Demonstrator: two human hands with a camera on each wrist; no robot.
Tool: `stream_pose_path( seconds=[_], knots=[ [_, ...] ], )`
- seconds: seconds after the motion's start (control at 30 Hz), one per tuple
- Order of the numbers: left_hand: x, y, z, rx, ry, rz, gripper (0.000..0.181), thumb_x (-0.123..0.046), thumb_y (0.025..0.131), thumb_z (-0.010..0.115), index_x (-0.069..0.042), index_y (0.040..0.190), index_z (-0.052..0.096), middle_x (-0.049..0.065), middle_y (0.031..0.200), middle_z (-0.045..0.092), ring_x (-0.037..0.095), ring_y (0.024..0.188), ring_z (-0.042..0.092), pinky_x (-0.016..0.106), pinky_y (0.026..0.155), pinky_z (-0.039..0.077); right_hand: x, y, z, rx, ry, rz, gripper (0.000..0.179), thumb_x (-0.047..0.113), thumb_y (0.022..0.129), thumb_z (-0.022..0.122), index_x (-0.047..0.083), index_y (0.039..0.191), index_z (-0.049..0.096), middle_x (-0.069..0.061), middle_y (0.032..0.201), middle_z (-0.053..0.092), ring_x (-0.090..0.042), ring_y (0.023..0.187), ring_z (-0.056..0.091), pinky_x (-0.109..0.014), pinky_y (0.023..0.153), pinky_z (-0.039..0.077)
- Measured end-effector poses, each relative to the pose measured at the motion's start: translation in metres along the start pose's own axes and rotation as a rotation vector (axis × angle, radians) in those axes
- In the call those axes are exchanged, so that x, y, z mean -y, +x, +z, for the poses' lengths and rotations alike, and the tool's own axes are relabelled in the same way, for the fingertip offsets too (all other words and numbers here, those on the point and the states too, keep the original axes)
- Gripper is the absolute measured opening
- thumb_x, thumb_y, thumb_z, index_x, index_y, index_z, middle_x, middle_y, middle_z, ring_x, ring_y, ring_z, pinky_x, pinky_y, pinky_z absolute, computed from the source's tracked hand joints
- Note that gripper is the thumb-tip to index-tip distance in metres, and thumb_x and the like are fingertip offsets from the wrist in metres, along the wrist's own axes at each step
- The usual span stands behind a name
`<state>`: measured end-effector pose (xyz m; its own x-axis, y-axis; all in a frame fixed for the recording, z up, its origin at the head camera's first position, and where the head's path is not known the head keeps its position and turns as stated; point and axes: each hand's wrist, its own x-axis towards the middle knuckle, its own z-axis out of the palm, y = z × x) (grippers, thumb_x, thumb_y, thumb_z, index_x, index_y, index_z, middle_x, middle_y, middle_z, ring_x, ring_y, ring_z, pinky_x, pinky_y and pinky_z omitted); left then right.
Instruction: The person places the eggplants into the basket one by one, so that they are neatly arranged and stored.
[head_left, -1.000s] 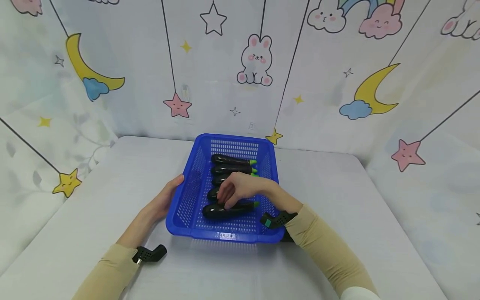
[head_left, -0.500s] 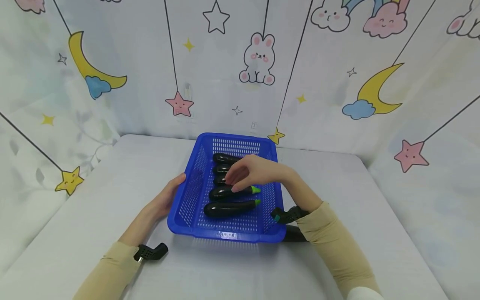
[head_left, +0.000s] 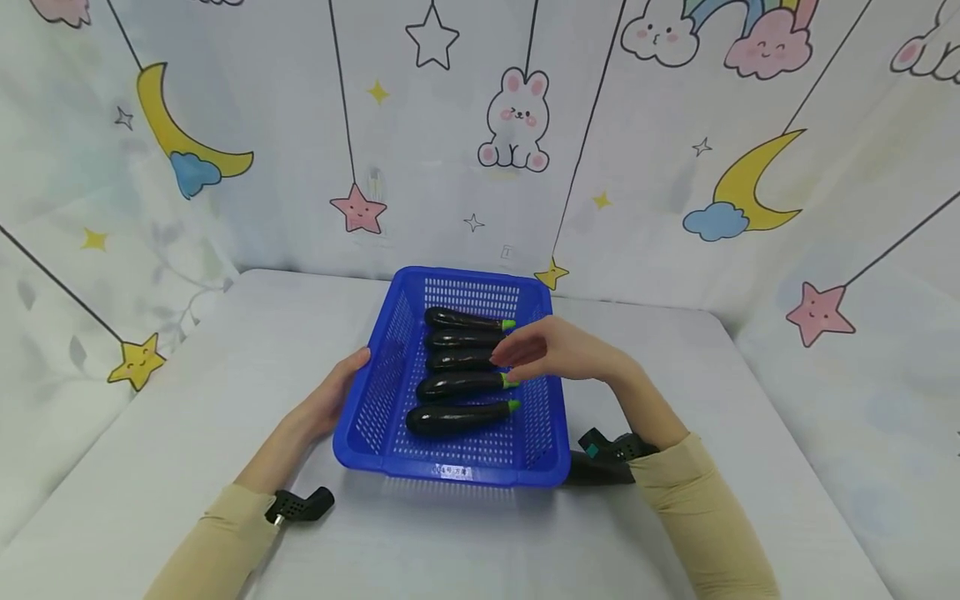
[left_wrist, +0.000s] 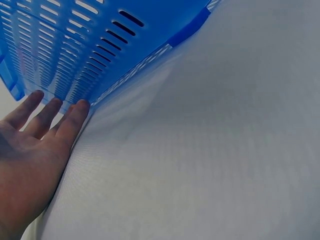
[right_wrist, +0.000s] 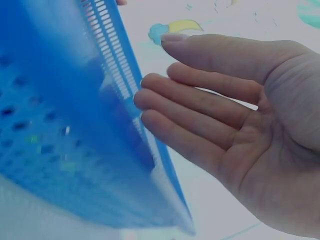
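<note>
A blue plastic basket (head_left: 450, 472) with slotted walls holds several dark eggplants (head_left: 459, 417) with green stem ends, lying side by side in a column. My left hand (head_left: 333, 396) rests against the basket's left side. In the left wrist view, that hand's fingers (left_wrist: 75, 122) are extended, their tips at the slotted wall. Above the right part of the basket is my right hand (head_left: 551, 350), fingers loosely bent and nothing held. It overlaps the stem ends of the middle eggplants. The right wrist view shows its relaxed fingers (right_wrist: 195, 100) beside the basket's wall.
A dark elongated object (head_left: 600, 469) lies on the table to the right of the basket's near corner, partly behind the right wrist camera (head_left: 615, 446). The white-covered table (head_left: 420, 550) meets a patterned curtain (head_left: 435, 150) behind and at both sides.
My right hand has come up from the nearest eggplants and moved right towards the basket's right edge, uncovering them. The left hand stays at the basket's side.
</note>
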<state>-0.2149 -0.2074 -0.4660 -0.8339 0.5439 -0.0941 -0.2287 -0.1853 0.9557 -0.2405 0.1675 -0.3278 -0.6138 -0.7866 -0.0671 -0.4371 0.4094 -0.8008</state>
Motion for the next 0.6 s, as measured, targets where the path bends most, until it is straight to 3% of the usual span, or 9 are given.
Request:
stream_pose_path(
  seconds=[0.3, 0.6],
  knots=[
    [-0.001, -0.001, 0.000, 0.000, 0.002, -0.007, 0.078, -0.055, 0.102, 0.027, -0.004, 0.158, 0.010, 0.017, 0.133, 0.052, 0.025, 0.111, 0.062, 0.041, 0.091, 0.055, -0.017, -0.031, 0.000, -0.085, 0.073, 0.013, 0.034, 0.018, 0.093, 0.072, 0.007, 0.125, 0.067, -0.006, 0.123, 0.070, -0.020, 0.112, 0.068, -0.032, 0.093, 0.056],
    [-0.002, -0.001, 0.001, 0.008, 0.002, -0.006, 0.076, -0.054, 0.102, 0.027, -0.006, 0.158, 0.010, 0.018, 0.133, 0.051, 0.026, 0.111, 0.061, 0.042, 0.090, 0.055, -0.026, -0.057, 0.001, -0.206, 0.096, 0.008, 0.033, 0.018, 0.093, 0.073, 0.015, 0.125, 0.069, -0.011, 0.125, 0.069, -0.032, 0.119, 0.064, -0.031, 0.092, 0.056]
  ],
)
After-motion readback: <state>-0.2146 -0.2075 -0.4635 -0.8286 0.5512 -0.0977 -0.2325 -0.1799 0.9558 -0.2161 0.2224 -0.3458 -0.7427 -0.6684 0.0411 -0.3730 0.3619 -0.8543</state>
